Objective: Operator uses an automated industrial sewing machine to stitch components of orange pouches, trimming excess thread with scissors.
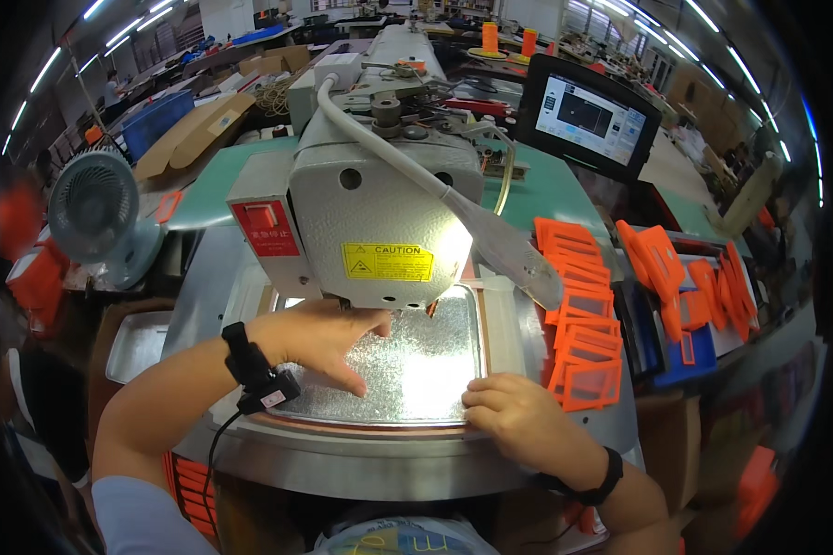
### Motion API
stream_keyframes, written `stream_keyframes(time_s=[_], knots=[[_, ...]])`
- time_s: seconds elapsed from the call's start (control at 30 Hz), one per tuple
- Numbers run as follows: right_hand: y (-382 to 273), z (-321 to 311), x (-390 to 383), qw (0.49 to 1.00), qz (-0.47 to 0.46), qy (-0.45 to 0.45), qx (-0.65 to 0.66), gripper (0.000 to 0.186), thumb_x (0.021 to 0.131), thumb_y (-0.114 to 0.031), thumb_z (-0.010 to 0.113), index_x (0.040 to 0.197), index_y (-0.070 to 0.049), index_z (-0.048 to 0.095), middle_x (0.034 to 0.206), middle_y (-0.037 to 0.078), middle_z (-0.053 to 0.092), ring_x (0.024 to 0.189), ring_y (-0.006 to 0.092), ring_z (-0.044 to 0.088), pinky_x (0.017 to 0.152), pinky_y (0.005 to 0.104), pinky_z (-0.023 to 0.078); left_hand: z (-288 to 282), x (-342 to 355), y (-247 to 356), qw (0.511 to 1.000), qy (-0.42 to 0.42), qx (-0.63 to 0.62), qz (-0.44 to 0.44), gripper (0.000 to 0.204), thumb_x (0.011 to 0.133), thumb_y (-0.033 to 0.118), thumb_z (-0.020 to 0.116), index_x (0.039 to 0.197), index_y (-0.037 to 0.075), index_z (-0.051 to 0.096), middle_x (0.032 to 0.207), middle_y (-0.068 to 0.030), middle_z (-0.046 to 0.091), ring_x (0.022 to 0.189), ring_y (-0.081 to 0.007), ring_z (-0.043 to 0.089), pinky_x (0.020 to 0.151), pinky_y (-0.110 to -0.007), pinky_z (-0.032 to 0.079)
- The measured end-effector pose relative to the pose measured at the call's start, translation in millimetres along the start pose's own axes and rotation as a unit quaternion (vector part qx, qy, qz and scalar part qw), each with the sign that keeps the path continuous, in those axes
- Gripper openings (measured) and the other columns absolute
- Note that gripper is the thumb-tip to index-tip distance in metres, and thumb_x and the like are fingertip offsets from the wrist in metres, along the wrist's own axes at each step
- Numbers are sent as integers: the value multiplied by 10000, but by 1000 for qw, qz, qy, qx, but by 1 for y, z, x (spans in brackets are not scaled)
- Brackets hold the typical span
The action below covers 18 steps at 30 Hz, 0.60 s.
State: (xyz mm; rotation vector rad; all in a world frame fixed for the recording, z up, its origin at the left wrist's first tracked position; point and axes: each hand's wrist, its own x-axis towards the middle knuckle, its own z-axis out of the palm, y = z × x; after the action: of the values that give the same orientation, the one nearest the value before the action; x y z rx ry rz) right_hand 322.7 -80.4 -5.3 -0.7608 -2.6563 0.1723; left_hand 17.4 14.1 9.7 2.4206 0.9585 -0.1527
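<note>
From the head camera we look down on a grey industrial sewing machine point(370, 203) whose head hangs over a shiny silver plate point(416, 370) set in a thin orange-brown frame point(379, 427). Our left hand point(319, 342) lies flat on the plate's upper left part, fingers point(366, 324) spread apart and pointing right toward the spot under the needle, gripping nothing. Our right hand point(518, 416) rests on the plate's lower right corner, fingers curled loosely together and pressing on the edge; we cannot tell whether they pinch the frame. The plate's long axis runs left to right between the two hands, and the left hand is the nearer one to the needle. Open room is the bright middle of the plate. To the right, just beside the plate's right edge, a stack of orange frames point(583, 324) crowds the table point(546, 185); farther back stand a screen point(588, 116) and, on the left, a small fan point(93, 213).
</note>
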Motion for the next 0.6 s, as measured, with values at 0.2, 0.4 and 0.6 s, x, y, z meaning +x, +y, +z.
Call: stream_keyframes(time_s=[0.2, 0.4, 0.6], knots=[[3, 2, -4, 1000, 20, -13, 16, 153, 744, -54, 649, 882, 0, 685, 989, 104, 698, 1017, 269, 651, 891, 377, 533, 24, -12, 7, 986, 118, 105, 58, 768, 734, 464, 780, 1322, 44, 518, 1438, -233, 457, 1325, -387, 444, 1067, -446, 402], [11, 2, -6, 997, 23, -52, 58, 155, 765, -63, 656, 907, -4, 675, 1004, 105, 694, 1007, 280, 650, 892, 379, 529, 32, -15, 25, 996, 61, 64, -12, 826, 790, 484, 738, 1463, 117, 429, 1515, -322, 293, 1423, -479, 271, 1135, -518, 324], [47, -8, 4, 973, 98, -58, 203, 196, 846, -85, 660, 1025, -4, 647, 1025, 150, 664, 1025, 323, 627, 864, 401, 515, 29, -13, 47, 993, -6, 97, -66, 875, 790, 584, 719, 1506, 208, 384, 1553, -364, 139, 1440, -548, 147, 1100, -658, 254]])
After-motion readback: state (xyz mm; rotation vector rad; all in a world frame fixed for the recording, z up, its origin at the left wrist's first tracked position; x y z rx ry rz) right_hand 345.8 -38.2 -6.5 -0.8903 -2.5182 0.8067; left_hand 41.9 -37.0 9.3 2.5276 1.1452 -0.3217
